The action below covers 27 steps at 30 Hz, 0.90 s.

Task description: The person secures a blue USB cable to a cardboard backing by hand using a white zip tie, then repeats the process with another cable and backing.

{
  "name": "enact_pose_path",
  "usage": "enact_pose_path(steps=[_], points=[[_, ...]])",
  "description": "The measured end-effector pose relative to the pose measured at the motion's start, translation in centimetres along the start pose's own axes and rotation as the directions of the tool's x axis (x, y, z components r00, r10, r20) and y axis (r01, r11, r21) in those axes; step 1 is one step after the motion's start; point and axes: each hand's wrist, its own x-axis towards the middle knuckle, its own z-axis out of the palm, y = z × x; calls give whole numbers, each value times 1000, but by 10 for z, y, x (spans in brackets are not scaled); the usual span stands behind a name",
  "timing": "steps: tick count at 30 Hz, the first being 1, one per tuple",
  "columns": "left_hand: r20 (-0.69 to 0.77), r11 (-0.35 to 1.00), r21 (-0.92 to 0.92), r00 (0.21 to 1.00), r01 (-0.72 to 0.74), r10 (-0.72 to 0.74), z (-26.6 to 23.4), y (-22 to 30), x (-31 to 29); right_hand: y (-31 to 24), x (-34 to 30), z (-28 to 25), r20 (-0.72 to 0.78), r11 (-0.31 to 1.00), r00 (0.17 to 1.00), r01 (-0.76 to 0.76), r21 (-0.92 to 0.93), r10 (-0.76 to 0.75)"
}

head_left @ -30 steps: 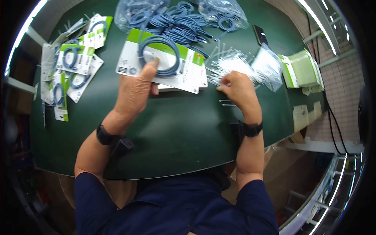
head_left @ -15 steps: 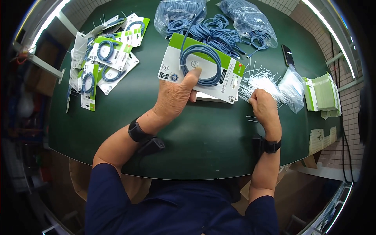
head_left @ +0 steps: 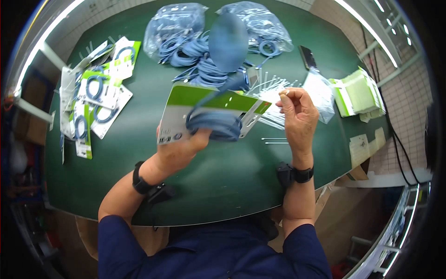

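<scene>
My left hand (head_left: 179,151) grips a white-and-green packaging card (head_left: 179,100), tilted, with a coiled blue cable (head_left: 216,126) pressed against it under the thumb. A loose end of that cable rises from the coil, and above it a blue oval blur (head_left: 228,42) is smeared by motion. My right hand (head_left: 301,116) is raised beside the pile of white cable ties (head_left: 274,111), thumb and fingertips pinched together. What sits in that pinch is too small to make out. Two single cable ties (head_left: 275,141) lie on the table by the right wrist.
Carded cables (head_left: 95,90) are heaped at the left. Bagged blue cables (head_left: 174,23) and loose coils lie at the back. A phone (head_left: 307,57), a clear bag of ties (head_left: 319,95) and a stack of green-and-white cards (head_left: 357,95) are on the right of the green table (head_left: 223,186).
My left hand has tipped the card and cable, so the coil appears edge-on. My right hand has lifted off the cable ties, fingertips now turned up. The whole view has shifted.
</scene>
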Motion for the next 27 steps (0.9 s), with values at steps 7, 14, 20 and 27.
enact_pose_path(steps=[7, 14, 20, 27], points=[[-32, 961, -268, 997, -73, 67, 9, 28, 16, 0, -3, -2, 47, 870, 987, 115, 479, -156], [163, 935, -251, 941, -252, 298, 6, 36, 19, -3, -4, -6, 187, 829, 949, 114, 548, -253], [150, 908, -180, 901, -380, 407, 7, 33, 15, -24, -10, -7, 353, 799, 930, -136, 586, -100], [191, 864, -90, 843, -495, 503, -1, 34, 24, -47, -10, -11, 314, 790, 900, 53, 610, -303]])
